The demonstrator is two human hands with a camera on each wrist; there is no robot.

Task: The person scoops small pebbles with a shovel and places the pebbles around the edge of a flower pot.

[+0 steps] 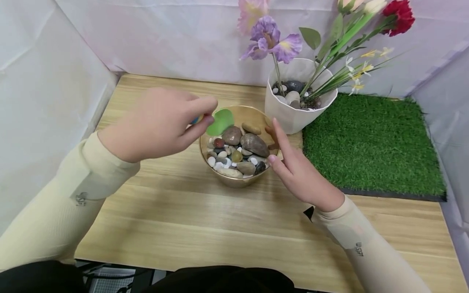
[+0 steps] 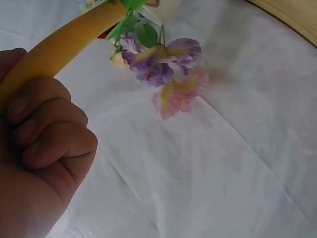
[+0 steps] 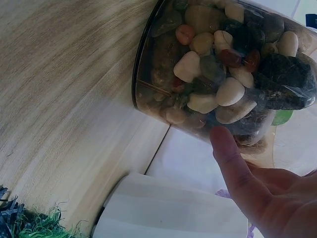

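My left hand (image 1: 161, 122) grips the yellow handle (image 2: 74, 42) of a small toy shovel, its fingers curled round it in the left wrist view. The shovel's green blade (image 1: 221, 121) is over the far left part of a clear, amber-tinted bowl (image 1: 237, 182). Inside the bowl lie pebbles, among them a large grey-brown stone (image 1: 255, 145), a reddish one (image 1: 218, 143) and several small white ones. My right hand (image 1: 302, 173) rests against the bowl's right side with thumb and forefinger straight. In the right wrist view its thumb (image 3: 230, 153) touches the bowl's wall.
Behind the bowl to the right stands a white pot (image 1: 289, 118) with stones and artificial flowers, including a purple iris (image 1: 269, 38) and a red carnation (image 1: 399, 17). Right of it lies an artificial grass mat (image 1: 373, 146) on the wooden table (image 1: 205, 228). White cloth walls surround the table.
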